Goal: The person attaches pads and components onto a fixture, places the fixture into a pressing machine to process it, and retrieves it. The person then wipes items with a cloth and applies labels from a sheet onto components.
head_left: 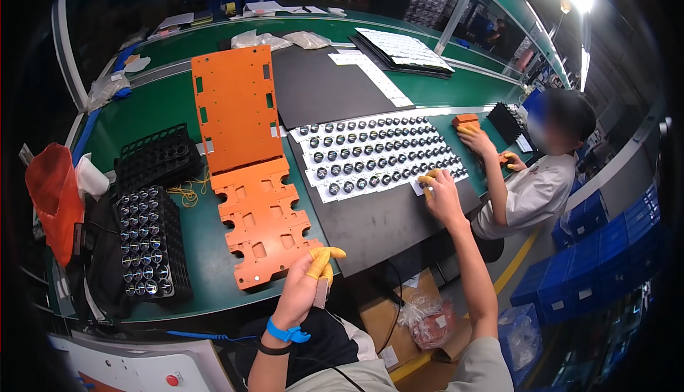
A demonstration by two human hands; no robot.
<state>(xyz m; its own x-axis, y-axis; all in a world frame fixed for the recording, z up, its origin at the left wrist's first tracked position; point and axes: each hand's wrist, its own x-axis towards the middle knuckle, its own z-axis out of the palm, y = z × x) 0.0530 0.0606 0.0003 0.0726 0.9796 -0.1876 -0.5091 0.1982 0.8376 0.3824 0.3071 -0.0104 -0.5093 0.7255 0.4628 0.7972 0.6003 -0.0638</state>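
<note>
My left hand, with yellow finger covers and a blue wrist strap, is closed around a small flat greyish piece near the table's front edge. Beside it lies an orange plate with cut-outs. My right hand, also in yellow finger covers, is over the lower right part of the white strips that carry rows of round black parts. Its fingers are bent together at a strip's end; what they hold, if anything, is too small to tell. The strips lie on a black mat.
A larger orange panel lies behind the cut-out plate. Black trays with round parts stand at the left. On the right, a co-worker has both hands at orange blocks. White sheets lie stacked at the back.
</note>
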